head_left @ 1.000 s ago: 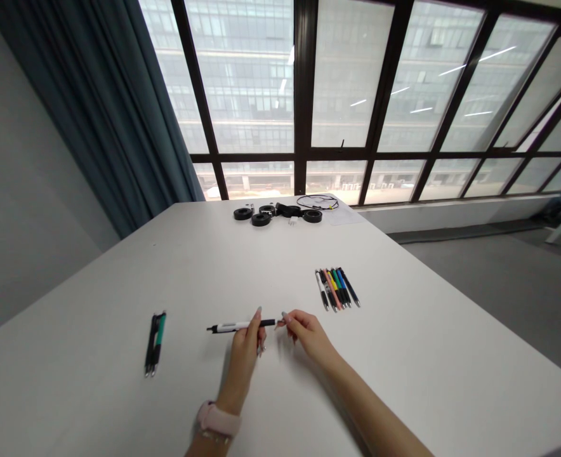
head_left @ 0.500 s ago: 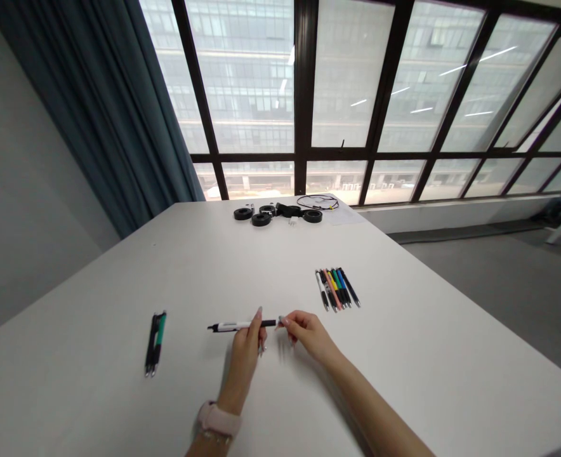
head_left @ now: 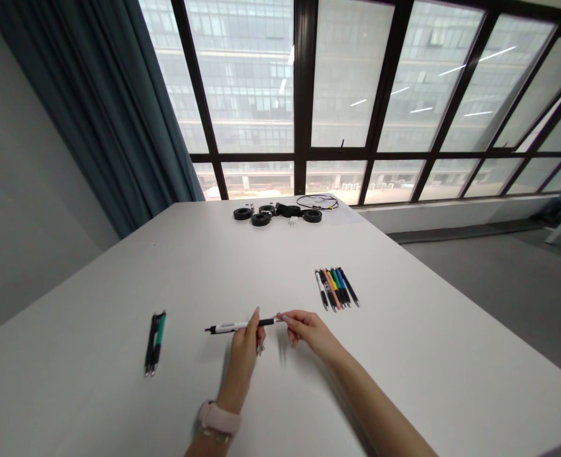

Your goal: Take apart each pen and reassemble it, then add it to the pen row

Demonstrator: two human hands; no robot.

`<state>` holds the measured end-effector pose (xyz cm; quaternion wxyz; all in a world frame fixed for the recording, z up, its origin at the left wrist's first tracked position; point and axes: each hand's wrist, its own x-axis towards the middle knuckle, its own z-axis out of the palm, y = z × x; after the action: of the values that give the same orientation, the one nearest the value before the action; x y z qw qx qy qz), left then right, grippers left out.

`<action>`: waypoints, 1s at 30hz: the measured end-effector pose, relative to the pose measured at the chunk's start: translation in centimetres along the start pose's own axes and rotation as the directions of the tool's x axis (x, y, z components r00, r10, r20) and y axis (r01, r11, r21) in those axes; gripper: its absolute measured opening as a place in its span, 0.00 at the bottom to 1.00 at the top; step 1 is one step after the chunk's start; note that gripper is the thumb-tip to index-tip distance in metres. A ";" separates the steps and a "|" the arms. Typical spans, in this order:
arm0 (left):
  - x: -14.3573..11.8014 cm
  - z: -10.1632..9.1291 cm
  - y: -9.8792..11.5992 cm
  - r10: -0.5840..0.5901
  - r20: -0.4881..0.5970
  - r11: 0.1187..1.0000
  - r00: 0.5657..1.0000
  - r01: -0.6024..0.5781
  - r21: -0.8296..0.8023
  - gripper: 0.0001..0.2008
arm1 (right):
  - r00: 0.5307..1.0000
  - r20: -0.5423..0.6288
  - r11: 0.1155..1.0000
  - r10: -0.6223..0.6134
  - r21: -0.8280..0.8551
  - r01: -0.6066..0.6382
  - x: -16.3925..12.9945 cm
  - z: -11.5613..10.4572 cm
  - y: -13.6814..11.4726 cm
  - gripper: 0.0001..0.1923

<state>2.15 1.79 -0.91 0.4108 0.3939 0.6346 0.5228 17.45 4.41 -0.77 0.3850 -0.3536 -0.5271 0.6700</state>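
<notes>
My left hand (head_left: 245,346) holds a white and black pen (head_left: 235,326) level above the white table (head_left: 404,355), its tip pointing left. My right hand (head_left: 306,327) pinches the pen's right end with thumb and forefinger. A pink watch strap sits on my left wrist. A row of several coloured pens (head_left: 336,287) lies on the table just beyond my right hand. Two pens, one black and one green (head_left: 155,343), lie side by side at the left.
Black round parts and a thin cable (head_left: 280,212) lie at the table's far end by the window. A dark blue curtain (head_left: 109,114) hangs at the left. The table's right edge drops to grey floor (head_left: 509,285).
My right hand's fingers have closed in on the pen's right end. The pen has tilted slightly, its right end a little higher. Nothing else moved.
</notes>
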 end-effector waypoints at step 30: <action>0.9 -0.5 -0.6 -0.035 -0.012 0.979 0.999 0.032 -0.203 0.29 | 0.994 -0.104 0.991 -0.038 -0.129 0.024 -0.1 -0.8 0.1 0.22</action>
<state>1.30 2.41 -1.54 0.4527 0.3352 0.5879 0.5806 18.15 4.68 -1.00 0.3994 -0.4042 -0.5531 0.6093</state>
